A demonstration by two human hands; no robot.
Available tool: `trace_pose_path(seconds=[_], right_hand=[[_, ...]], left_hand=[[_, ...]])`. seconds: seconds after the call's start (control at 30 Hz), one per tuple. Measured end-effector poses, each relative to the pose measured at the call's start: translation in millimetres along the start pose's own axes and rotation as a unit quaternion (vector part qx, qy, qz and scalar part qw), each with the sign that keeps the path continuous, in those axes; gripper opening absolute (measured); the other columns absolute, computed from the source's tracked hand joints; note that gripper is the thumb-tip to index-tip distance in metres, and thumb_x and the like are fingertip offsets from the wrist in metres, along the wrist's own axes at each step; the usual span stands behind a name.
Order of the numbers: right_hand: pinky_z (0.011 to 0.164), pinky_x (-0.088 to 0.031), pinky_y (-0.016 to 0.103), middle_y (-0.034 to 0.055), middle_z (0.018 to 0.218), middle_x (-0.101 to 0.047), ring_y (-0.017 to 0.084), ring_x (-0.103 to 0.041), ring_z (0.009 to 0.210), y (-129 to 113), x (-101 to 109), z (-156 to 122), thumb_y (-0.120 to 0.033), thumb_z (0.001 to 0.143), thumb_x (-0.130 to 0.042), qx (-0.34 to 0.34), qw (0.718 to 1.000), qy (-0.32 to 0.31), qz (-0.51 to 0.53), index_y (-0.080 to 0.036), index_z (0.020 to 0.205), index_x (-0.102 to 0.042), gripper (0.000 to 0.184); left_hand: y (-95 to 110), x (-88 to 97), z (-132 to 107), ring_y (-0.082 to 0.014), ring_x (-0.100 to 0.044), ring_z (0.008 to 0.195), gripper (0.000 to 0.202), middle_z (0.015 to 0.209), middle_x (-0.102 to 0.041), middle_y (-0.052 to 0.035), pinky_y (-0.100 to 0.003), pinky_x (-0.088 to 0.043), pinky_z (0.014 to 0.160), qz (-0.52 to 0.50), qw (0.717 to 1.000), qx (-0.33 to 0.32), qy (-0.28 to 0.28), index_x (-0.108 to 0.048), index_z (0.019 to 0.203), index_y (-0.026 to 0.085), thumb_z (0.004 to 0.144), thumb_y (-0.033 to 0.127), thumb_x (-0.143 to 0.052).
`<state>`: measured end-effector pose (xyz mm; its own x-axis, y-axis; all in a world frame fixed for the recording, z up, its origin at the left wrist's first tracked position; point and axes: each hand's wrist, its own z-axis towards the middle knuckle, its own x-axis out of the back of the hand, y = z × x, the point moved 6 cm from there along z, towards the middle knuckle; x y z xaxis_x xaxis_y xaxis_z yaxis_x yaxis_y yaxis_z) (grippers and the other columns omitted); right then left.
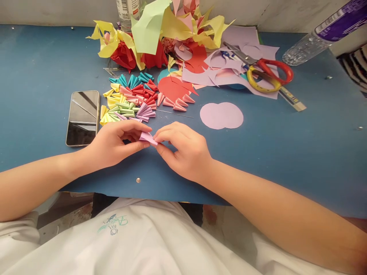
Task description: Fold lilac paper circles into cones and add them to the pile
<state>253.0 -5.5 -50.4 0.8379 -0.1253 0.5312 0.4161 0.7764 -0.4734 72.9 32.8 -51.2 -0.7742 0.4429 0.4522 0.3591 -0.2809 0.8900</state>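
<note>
A small piece of folded lilac paper (148,138) is pinched between both hands, just above the blue table near its front edge. My left hand (116,143) grips its left side between thumb and fingers. At its right end, the fingertips and thumb of my right hand (183,151) close on the paper. Beyond my hands lies a pile of small rolled paper cones (130,97) in yellow, green, lilac, pink, red and teal. Overlapping lilac paper circles (221,115) lie flat to the right of my right hand. A thin metal needle-like rod (174,113) rests by the cones.
A phone (83,118) lies left of the cones. Scissors (258,68) with red and yellow handles rest on lilac scraps (200,76), beside a box cutter (292,100). Crumpled paper (151,28) and a bottle (127,11) stand at the back; another bottle (323,32) is at right.
</note>
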Motion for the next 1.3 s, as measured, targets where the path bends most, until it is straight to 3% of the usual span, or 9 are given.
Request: trace_pose_path(seconds=[0.23,0.37,0.47,0.53,0.67,0.83,0.97,1.1,1.3], right_hand=[[0.079,-0.062,0.036,0.0034,0.094,-0.082,0.020,-0.077,0.088,2,2,0,-0.011,0.102,-0.063,-0.042,0.998,0.010,0.039,-0.028,0.095,-0.064,0.018],[0.070,-0.058,0.031,-0.0006,0.082,-0.074,0.015,-0.070,0.074,6,3,-1,-0.012,0.095,-0.073,-0.140,0.982,0.018,0.122,-0.025,0.084,-0.059,0.022],[0.065,-0.052,0.027,-0.0043,0.076,-0.067,0.012,-0.062,0.068,10,3,-3,-0.014,0.090,-0.079,-0.213,0.958,0.033,0.188,-0.025,0.078,-0.050,0.033],[0.064,-0.051,0.026,-0.0056,0.074,-0.064,0.011,-0.059,0.067,10,2,-4,-0.015,0.089,-0.079,-0.233,0.950,0.030,0.205,-0.025,0.078,-0.046,0.037],[0.062,-0.053,0.027,-0.0059,0.075,-0.062,0.012,-0.061,0.065,12,-2,-4,-0.025,0.092,-0.080,-0.216,0.960,-0.008,0.181,-0.026,0.087,-0.050,0.031],[0.070,-0.055,0.035,0.0007,0.085,-0.066,0.019,-0.062,0.076,13,4,-3,-0.021,0.094,-0.075,-0.106,0.994,0.007,-0.015,-0.026,0.094,-0.052,0.023],[0.078,-0.057,0.039,0.0017,0.087,-0.072,0.023,-0.065,0.083,10,-4,-3,-0.016,0.096,-0.071,-0.057,0.998,-0.029,-0.002,-0.027,0.098,-0.058,0.017],[0.080,-0.061,0.037,-0.0010,0.089,-0.079,0.021,-0.072,0.086,9,-14,-6,-0.012,0.094,-0.074,-0.104,0.991,-0.062,0.063,-0.028,0.111,-0.056,0.030],[0.083,-0.064,0.040,-0.0004,0.092,-0.079,0.024,-0.077,0.092,15,-22,-11,-0.011,0.087,-0.083,-0.193,0.973,-0.089,0.093,-0.028,0.100,-0.050,0.040]], left_hand=[[10,4.3,-2,-0.0203,-0.076,0.089,0.012,0.100,-0.081,-0.0067,-0.034,-0.067,0.076,0.070,0.994,-0.074,0.031,-0.080,0.109,0.024,0.099,0.028,-0.074],[18,5.0,-1,-0.0189,-0.075,0.098,0.008,0.108,-0.079,-0.0076,-0.028,-0.063,0.076,0.072,0.991,-0.115,0.012,-0.081,0.105,0.021,0.100,0.025,-0.075],[20,0.9,-4,-0.0143,-0.074,0.081,0.009,0.094,-0.081,-0.0030,-0.026,-0.061,0.074,0.081,0.991,-0.108,-0.013,-0.079,0.108,0.021,0.103,0.024,-0.072],[17,1.3,-5,-0.0137,-0.074,0.078,0.011,0.094,-0.081,-0.0020,-0.025,-0.061,0.074,0.074,0.993,-0.090,0.010,-0.077,0.112,0.021,0.102,0.023,-0.073],[9,2.9,-5,-0.0153,-0.077,0.081,0.025,0.093,-0.080,-0.0008,-0.024,-0.061,0.073,0.034,0.997,-0.055,0.046,-0.070,0.119,0.020,0.096,0.025,-0.079],[4,-3.0,3,-0.0134,-0.071,0.074,0.010,0.088,-0.079,-0.0004,-0.024,-0.054,0.069,0.161,0.984,-0.071,-0.024,-0.077,0.106,0.019,0.102,0.024,-0.070],[5,-7.9,5,-0.0196,-0.074,0.092,0.019,0.101,-0.080,-0.0067,-0.030,-0.056,0.084,0.221,0.964,-0.136,-0.052,-0.079,0.110,0.017,0.107,0.027,-0.063],[4,-10.0,2,-0.0246,-0.069,0.103,0.023,0.113,-0.075,-0.0116,-0.037,-0.055,0.092,0.277,0.946,-0.163,-0.040,-0.078,0.110,0.017,0.109,0.031,-0.060],[0,-10.2,-2,-0.0259,-0.064,0.094,0.028,0.103,-0.068,-0.0116,-0.039,-0.053,0.082,0.334,0.932,-0.137,-0.033,-0.076,0.105,0.015,0.110,0.035,-0.058]])
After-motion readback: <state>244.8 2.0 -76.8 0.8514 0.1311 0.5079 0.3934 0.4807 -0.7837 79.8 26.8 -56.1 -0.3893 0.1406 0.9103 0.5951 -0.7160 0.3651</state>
